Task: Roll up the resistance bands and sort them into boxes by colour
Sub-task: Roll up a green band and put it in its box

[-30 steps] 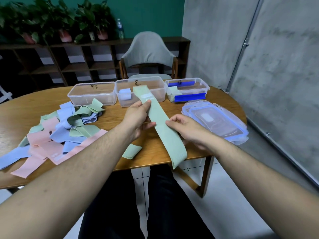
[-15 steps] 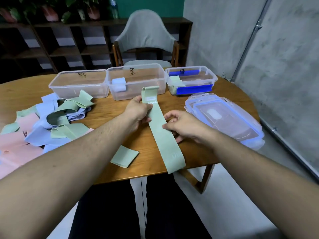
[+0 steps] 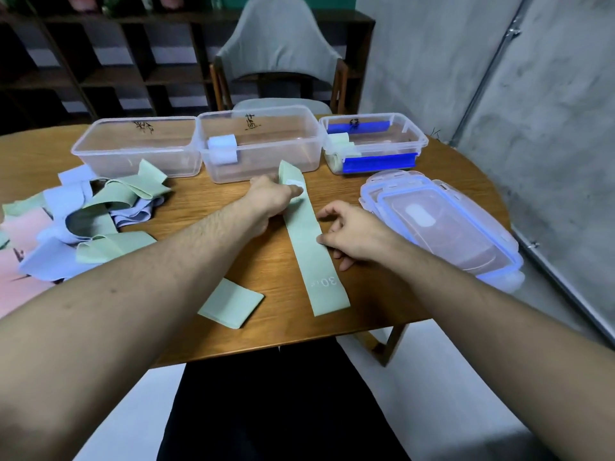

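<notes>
Hands | left hand [image 3: 271, 197] grips green band [image 3: 309, 241] (far end) | right hand [image 3: 352, 234] pinches its edge

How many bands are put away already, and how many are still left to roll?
Barely started. One blue roll sits in the middle box, and green rolls in the right box; the left box holds none. The left hand and right hand hold a flat green band. A mixed pile waits.
</notes>
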Demonstrator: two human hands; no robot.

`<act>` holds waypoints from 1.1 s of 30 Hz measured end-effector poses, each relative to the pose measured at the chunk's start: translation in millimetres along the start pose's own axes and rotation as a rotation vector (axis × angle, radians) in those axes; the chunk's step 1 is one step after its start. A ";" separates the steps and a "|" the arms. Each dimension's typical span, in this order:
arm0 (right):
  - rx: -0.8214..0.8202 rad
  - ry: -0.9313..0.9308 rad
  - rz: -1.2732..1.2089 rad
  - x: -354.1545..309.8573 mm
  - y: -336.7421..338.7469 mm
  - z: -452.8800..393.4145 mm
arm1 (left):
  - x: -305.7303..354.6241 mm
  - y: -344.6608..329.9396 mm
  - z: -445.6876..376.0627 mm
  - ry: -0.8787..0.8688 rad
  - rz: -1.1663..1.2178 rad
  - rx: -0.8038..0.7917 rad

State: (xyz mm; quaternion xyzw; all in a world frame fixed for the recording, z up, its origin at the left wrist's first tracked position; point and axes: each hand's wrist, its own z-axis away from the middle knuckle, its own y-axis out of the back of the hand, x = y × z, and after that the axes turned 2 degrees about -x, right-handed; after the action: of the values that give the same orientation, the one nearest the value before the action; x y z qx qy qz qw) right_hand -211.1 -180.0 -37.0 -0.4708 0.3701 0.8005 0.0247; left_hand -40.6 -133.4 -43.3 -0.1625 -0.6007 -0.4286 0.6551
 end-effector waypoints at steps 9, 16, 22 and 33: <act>-0.020 0.170 -0.078 18.3 0.5 38.8 | -10.8 5.9 60.9 -0.279 -0.239 -0.034; 0.050 0.443 0.194 51.0 -2.7 83.2 | -40.1 15.3 132.1 -0.564 -0.666 -0.243; 0.069 0.533 0.423 68.8 -5.2 107.9 | -68.1 17.1 167.7 -0.714 -0.977 -0.180; 0.161 0.660 0.636 62.4 -20.4 105.7 | -86.0 4.0 178.9 -0.963 -1.035 0.064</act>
State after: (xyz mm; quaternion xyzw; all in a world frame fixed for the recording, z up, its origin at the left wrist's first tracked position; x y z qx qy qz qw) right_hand -315.6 -119.4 -66.9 -0.5603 0.5452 0.5443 -0.3044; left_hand -145.7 30.5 -81.4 -0.0081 -0.8361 -0.5476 0.0329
